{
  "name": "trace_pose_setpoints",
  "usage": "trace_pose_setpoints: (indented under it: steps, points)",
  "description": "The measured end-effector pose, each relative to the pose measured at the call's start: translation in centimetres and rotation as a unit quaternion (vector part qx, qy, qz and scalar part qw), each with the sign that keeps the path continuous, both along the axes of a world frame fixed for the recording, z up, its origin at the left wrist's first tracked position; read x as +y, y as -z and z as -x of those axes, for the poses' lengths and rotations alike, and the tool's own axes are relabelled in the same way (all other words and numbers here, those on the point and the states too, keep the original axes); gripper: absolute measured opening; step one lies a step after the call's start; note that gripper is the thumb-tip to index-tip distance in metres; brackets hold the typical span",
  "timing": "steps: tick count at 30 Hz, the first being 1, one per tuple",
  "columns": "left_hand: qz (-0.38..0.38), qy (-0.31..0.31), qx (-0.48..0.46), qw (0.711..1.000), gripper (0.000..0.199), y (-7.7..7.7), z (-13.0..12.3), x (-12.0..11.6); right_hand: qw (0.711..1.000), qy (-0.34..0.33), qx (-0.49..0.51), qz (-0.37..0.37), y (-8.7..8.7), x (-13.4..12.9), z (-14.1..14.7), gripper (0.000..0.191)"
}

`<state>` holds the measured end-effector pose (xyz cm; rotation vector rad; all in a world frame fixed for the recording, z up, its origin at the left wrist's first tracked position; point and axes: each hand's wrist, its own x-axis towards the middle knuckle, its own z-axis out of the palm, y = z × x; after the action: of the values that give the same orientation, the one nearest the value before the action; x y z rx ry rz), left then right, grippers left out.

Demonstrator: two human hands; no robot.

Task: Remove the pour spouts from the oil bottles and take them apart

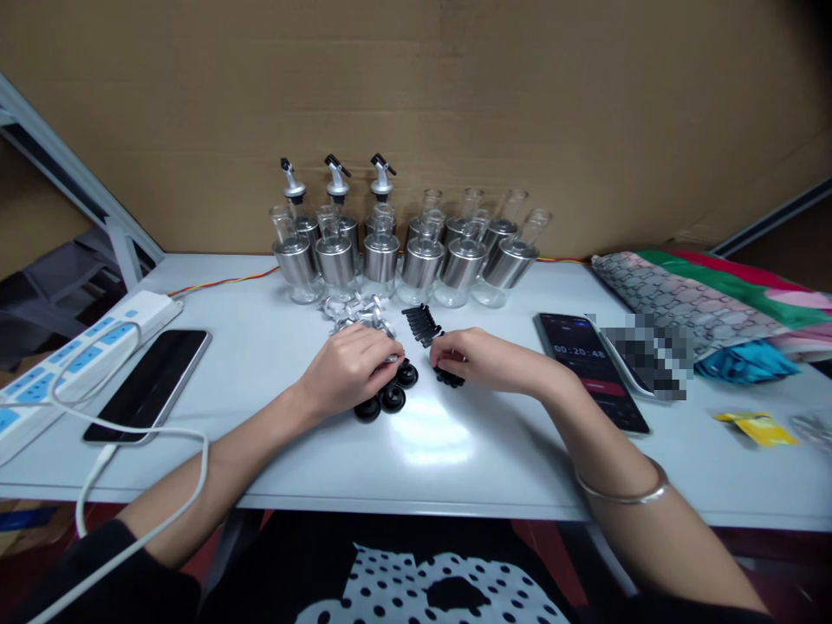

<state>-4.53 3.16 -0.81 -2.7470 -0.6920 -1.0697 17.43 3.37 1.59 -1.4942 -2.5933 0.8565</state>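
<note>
My left hand (351,368) is closed, with a small silvery piece (392,357) just showing at its fingertips. Behind it lies a pile of silver pourer parts (357,308); in front of it sit several round black stoppers (393,398). The fingers of my right hand (471,357) curl down over a cluster of small black parts (450,378), and what they pinch is hidden. A row of black levers (422,324) lies between the hands, a little farther back. Several glass bottles with steel sleeves (382,256) stand behind, three topped with silver pourers (337,176).
On the left are a power strip (84,360), a dark phone (149,386) and a white cable (203,468) crossing my left forearm. A phone showing a timer (588,368), a yellow packet (760,428) and patterned fabric (676,299) lie right. Cardboard (416,104) backs the table.
</note>
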Motion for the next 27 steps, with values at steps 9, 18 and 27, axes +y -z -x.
trace_pose_setpoints:
  steps: [9,18,27]
  points:
    - [-0.004,0.003,-0.002,1.0,0.013,0.1,0.0,0.1,1.0,-0.006,0.006,0.008,0.13,0.12,-0.52,0.017]
    - [-0.002,0.003,0.001,1.0,0.013,0.03,0.01,0.04,1.0,-0.009,0.007,0.005,0.07,0.0,-0.09,0.019]
    - [0.001,0.0,0.002,1.0,0.012,0.07,0.07,0.08,1.0,-0.002,0.007,0.017,-0.15,-0.14,0.13,0.016]
